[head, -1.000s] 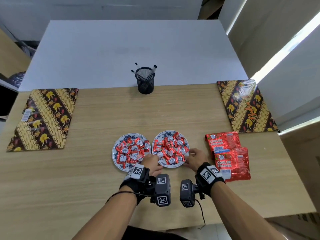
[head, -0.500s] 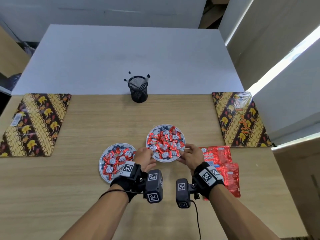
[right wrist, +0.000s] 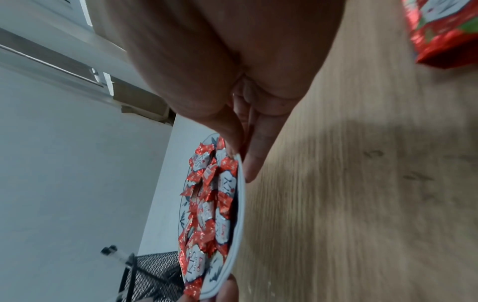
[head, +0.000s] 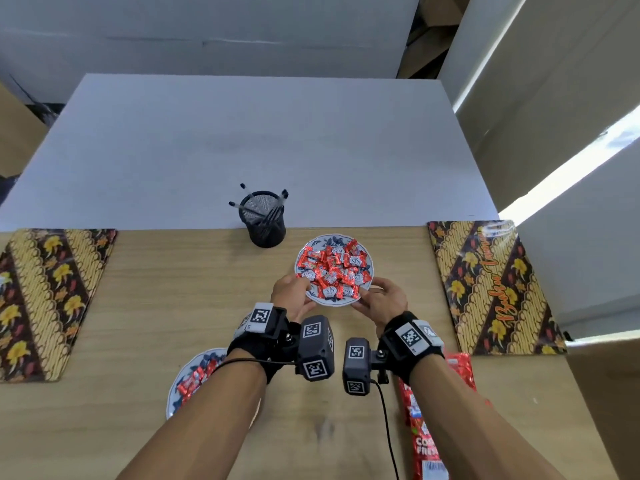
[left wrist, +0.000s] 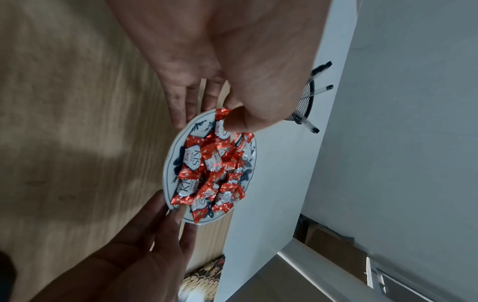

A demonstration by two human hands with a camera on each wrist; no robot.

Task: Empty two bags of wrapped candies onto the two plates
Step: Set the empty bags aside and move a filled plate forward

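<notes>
A blue-patterned white plate point(head: 334, 303) heaped with red-wrapped candies point(head: 334, 268) is held just above the wooden table, right of the pen cup. My left hand point(head: 292, 296) grips its left rim and my right hand point(head: 379, 299) grips its right rim, thumbs on top and fingers beneath. The left wrist view shows the plate point(left wrist: 168, 169) between my left hand point(left wrist: 204, 96) and right hand point(left wrist: 155, 235). In the right wrist view my right hand point(right wrist: 240, 141) pinches the rim point(right wrist: 239, 214). A second candy-filled plate point(head: 194, 379) lies partly under my left forearm. Two flat red bags point(head: 420, 420) lie under my right forearm.
A black mesh pen cup point(head: 265, 220) stands just left of the held plate, at the edge of a white board point(head: 242, 140). Batik placemats lie at the far left point(head: 45, 299) and far right point(head: 485, 285). A red bag's corner point(right wrist: 444, 30) shows in the right wrist view.
Both hands have carried the right plate away from me, from beside the other plate to near the pen cup. The other plate and the bags stayed put.
</notes>
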